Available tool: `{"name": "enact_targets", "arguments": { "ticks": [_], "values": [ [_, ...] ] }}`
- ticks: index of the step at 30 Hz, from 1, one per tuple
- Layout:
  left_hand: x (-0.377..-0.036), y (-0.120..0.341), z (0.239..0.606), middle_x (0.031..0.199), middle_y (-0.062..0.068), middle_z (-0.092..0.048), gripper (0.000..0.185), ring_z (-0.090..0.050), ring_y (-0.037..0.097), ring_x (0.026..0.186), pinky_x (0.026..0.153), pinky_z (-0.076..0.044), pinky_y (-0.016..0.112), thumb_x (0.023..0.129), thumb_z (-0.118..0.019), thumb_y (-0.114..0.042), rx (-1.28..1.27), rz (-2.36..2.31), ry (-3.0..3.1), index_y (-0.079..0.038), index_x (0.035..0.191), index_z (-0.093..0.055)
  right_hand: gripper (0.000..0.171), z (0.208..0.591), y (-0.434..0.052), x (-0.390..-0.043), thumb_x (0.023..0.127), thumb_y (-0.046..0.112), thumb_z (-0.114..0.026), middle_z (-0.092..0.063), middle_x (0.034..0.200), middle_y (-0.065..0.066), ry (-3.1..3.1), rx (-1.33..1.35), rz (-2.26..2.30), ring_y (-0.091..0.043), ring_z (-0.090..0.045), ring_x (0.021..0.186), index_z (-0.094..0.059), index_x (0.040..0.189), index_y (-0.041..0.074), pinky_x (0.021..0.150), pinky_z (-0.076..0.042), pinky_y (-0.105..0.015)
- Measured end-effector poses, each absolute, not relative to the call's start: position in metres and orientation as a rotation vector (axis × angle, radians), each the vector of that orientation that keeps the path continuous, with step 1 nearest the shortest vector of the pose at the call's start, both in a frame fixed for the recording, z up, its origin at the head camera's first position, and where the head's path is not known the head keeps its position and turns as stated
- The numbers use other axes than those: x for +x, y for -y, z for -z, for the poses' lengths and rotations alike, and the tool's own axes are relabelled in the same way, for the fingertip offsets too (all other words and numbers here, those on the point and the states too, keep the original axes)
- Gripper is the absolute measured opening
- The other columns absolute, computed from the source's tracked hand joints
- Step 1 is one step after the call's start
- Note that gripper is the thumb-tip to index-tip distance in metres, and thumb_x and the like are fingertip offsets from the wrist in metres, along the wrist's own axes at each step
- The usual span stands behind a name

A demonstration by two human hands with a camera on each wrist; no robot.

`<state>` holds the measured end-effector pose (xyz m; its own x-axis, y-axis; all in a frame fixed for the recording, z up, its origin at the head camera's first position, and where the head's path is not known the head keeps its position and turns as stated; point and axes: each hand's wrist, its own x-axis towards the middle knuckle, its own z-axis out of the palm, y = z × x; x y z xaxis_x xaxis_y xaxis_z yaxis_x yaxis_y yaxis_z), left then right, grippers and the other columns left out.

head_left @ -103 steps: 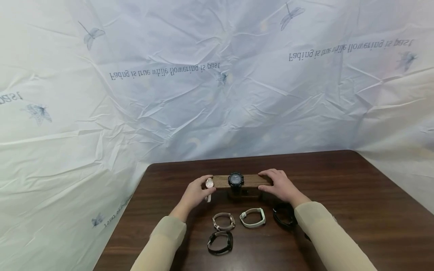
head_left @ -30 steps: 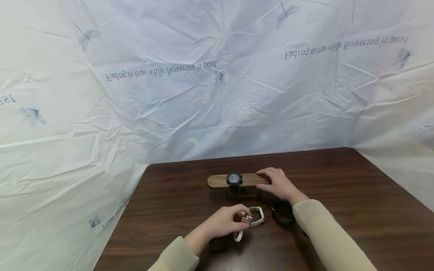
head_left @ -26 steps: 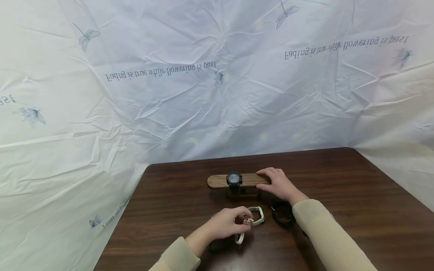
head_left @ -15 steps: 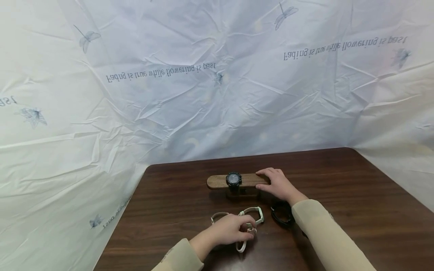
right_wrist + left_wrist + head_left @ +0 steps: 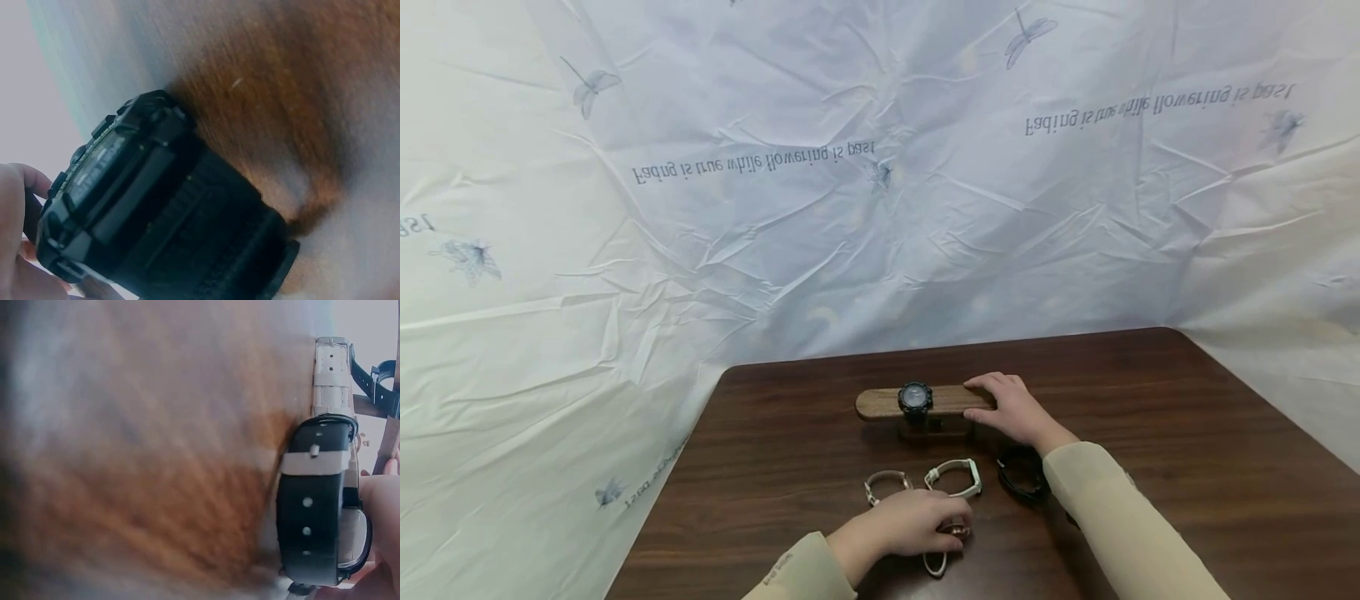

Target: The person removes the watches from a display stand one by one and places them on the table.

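Rose-gold watch (image 5: 953,528) lies low on the dark table (image 5: 1187,467), pinched under the curled fingers of the left hand (image 5: 904,527), its pale strap trailing toward the near edge. Just beyond it sit a beige-strapped watch (image 5: 886,483) and a white watch (image 5: 957,477), then what seems to be a black watch (image 5: 1021,477), partly hidden by the sleeve. Farther back, the right hand (image 5: 1011,408) rests with relaxed fingers on the right end of the wooden stand (image 5: 876,403), which carries a black sports watch (image 5: 915,398).

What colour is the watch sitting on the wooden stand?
Black, case and strap alike; the watch on the wooden stand shows best in the head view.
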<state>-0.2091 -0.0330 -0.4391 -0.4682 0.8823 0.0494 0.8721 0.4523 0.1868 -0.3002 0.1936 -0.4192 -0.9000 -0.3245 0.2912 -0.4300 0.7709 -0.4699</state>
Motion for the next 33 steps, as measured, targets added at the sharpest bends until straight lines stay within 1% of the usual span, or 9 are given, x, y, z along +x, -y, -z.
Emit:
{"name": "enact_targets", "arguments": {
  "ticks": [4, 8, 11, 19, 25, 29, 33],
  "values": [
    [-0.209, 0.034, 0.438, 0.080, -0.014, -0.046, 0.028, -0.041, -0.004, 0.063, 0.054, -0.033, 0.013, 0.080, -0.059, -0.039, 1.550, -0.287, -2.637, -0.030, 0.106, -0.052, 0.054, 0.419, -0.194, -0.300, 0.077, 0.053, -0.055, -0.042, 0.123, -0.001, 2.774, 0.604, -0.806, -0.031, -0.028, 0.116, -0.048, 0.121, 0.023, 0.088, -0.030, -0.050],
    [-0.209, 0.036, 0.435, 0.081, -0.013, -0.048, 0.035, -0.043, -0.005, 0.066, 0.056, -0.035, 0.013, 0.080, -0.058, -0.041, 1.491, -0.304, -2.639, -0.029, 0.111, -0.050, 0.053, 0.418, -0.194, -0.300, 0.077, 0.052, -0.055, -0.042, 0.124, -0.002, 2.778, 0.606, -0.808, -0.031, -0.028, 0.117, -0.048, 0.121, 0.023, 0.088, -0.029, -0.050],
    [-0.210, 0.038, 0.434, 0.082, -0.014, -0.049, 0.037, -0.044, -0.007, 0.068, 0.058, -0.036, 0.013, 0.079, -0.058, -0.042, 1.489, -0.305, -2.646, -0.029, 0.112, -0.050, 0.052, 0.417, -0.193, -0.300, 0.077, 0.051, -0.056, -0.042, 0.124, -0.002, 2.780, 0.598, -0.810, -0.031, -0.028, 0.117, -0.048, 0.121, 0.023, 0.088, -0.030, -0.050],
    [-0.211, 0.045, 0.435, 0.080, -0.016, -0.050, 0.033, -0.044, -0.007, 0.067, 0.056, -0.036, 0.013, 0.081, -0.057, -0.043, 1.511, -0.303, -2.676, -0.030, 0.111, -0.053, 0.052, 0.417, -0.192, -0.299, 0.076, 0.053, -0.056, -0.042, 0.123, -0.001, 2.793, 0.572, -0.812, -0.030, -0.027, 0.117, -0.048, 0.120, 0.025, 0.088, -0.030, -0.049],
    [-0.211, 0.049, 0.434, 0.078, -0.016, -0.049, 0.030, -0.042, -0.007, 0.064, 0.053, -0.034, 0.012, 0.081, -0.057, -0.041, 1.511, -0.311, -2.685, -0.030, 0.109, -0.055, 0.052, 0.417, -0.193, -0.300, 0.077, 0.052, -0.056, -0.042, 0.124, -0.002, 2.795, 0.582, -0.820, -0.031, -0.026, 0.117, -0.048, 0.120, 0.024, 0.088, -0.029, -0.050],
    [-0.211, 0.051, 0.434, 0.083, -0.016, -0.047, 0.035, -0.041, -0.006, 0.064, 0.053, -0.034, 0.013, 0.078, -0.059, -0.046, 1.489, -0.311, -2.679, -0.032, 0.110, -0.054, 0.053, 0.417, -0.194, -0.301, 0.077, 0.053, -0.054, -0.041, 0.124, -0.001, 2.797, 0.586, -0.820, -0.031, -0.026, 0.118, -0.048, 0.121, 0.024, 0.088, -0.029, -0.051],
    [-0.209, 0.051, 0.433, 0.091, -0.016, -0.046, 0.046, -0.041, -0.005, 0.069, 0.057, -0.035, 0.013, 0.071, -0.063, -0.051, 1.516, -0.289, -2.652, -0.033, 0.112, -0.052, 0.053, 0.418, -0.194, -0.301, 0.077, 0.054, -0.054, -0.041, 0.124, -0.001, 2.797, 0.596, -0.823, -0.032, -0.026, 0.118, -0.047, 0.121, 0.024, 0.088, -0.029, -0.051]
  ]
}}
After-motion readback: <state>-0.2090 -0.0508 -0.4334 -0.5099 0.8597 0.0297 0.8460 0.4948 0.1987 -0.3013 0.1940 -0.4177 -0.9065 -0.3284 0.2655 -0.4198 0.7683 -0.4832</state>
